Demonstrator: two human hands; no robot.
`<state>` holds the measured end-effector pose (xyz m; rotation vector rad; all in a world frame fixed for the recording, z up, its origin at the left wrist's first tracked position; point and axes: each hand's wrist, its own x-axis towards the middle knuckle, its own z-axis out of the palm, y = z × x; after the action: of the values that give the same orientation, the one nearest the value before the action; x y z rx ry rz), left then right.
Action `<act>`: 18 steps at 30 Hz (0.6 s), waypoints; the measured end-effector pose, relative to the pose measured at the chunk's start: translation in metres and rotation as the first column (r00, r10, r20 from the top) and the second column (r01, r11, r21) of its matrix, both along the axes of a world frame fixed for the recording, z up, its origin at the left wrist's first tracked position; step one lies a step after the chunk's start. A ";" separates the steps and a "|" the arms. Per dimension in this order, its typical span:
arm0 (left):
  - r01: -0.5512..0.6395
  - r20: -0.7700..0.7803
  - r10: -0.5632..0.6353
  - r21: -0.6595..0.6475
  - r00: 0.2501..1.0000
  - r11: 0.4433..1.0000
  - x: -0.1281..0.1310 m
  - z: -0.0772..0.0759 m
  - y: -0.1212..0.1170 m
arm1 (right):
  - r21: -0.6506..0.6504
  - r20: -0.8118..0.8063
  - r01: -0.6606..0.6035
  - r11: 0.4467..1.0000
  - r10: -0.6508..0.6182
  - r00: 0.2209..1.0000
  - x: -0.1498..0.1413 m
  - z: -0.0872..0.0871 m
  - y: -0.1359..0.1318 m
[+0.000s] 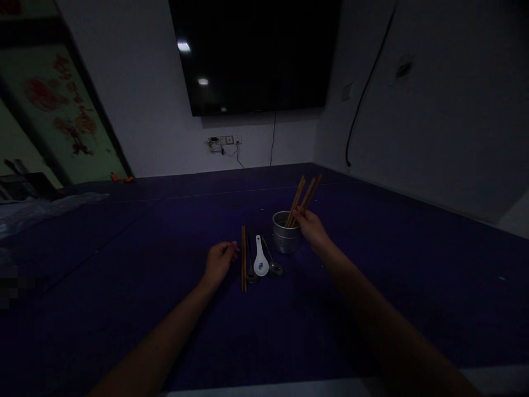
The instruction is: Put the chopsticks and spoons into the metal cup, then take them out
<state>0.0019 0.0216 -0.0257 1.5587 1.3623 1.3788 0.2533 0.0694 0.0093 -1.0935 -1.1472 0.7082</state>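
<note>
Both forearms [173, 331] angle forward, hands well apart. The right hand [311, 227] is clamped around tilted chopsticks [308, 193], their lower ends inside the metal cup [286, 242]. The left hand [220, 260] curls beside flat-lying chopsticks [243, 264]; how tightly its fingers close, I cannot tell.

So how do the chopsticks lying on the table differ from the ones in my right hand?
The lying chopsticks rest flat on the dark blue table; the held chopsticks tilt upward in your right hand, lower ends inside the metal cup. The lying chopsticks are two, side by side; the held chopsticks show at least three, spread at the top. Both sets look brown and slender.
</note>
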 end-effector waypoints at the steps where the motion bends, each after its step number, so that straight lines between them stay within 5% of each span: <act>1: -0.001 0.000 0.001 0.000 1.000 1.000 0.000 0.000 0.000 | -0.007 0.001 0.000 1.000 0.000 1.000 0.000 0.000 -0.001; 18: -0.007 -0.015 0.007 -0.007 1.000 1.000 0.001 0.003 -0.002 | 0.042 -0.006 0.065 0.997 -0.065 0.998 -0.002 0.003 -0.016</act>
<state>0.0031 0.0195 -0.0226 1.5639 1.3809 1.3681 0.2517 0.0530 0.0123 -1.0883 -1.1132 0.6322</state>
